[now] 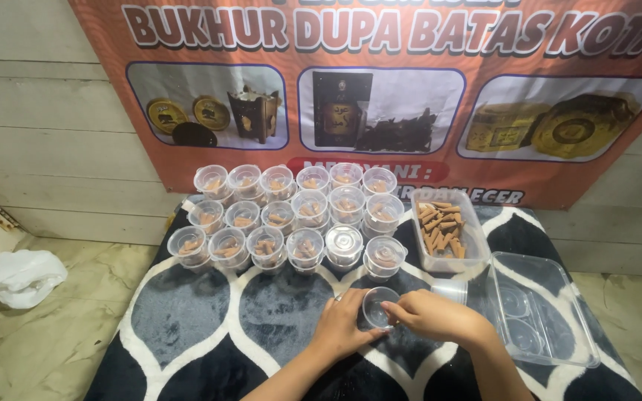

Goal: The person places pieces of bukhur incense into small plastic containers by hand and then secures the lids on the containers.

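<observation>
Head view showed both hands meeting over a dark patterned rug (187, 312) that lay on the floor in front of a wooden wall. The left hand (343, 323) cupped a small clear plastic cup (377, 307) from the left side, its fingers curled around the cup wall. The right hand (432, 315) came in from the right, and its fingertips (391, 308) pinched the cup rim. Each grip was therefore pressed onto the cup, not spread.

The cup sat low over the rug, near its front centre, between the two hands. Its open mouth was tipped toward the camera and slightly upward, so its axis ran tilted rather than upright. The cup appeared empty, though the hands hid its lower part.

Behind the hands stood a cluster of filled cups (291, 212) in roughly three rows, each holding brown cone-shaped pieces. One cup in the front row, the lidded cup (344, 245), carried a clear lid.

To the right of the cluster, a clear rectangular container (477, 256) held loose brown cones (441, 229); its long axis ran away from the camera. Just beside it on the right lay a flat clear lid (540, 308). A stack of empty cups (451, 289) lay on its side between the container and the right hand.

A white plastic bag (20, 276) lay on the floor, well apart on the left. An orange banner (395, 37) hung on the wall.
</observation>
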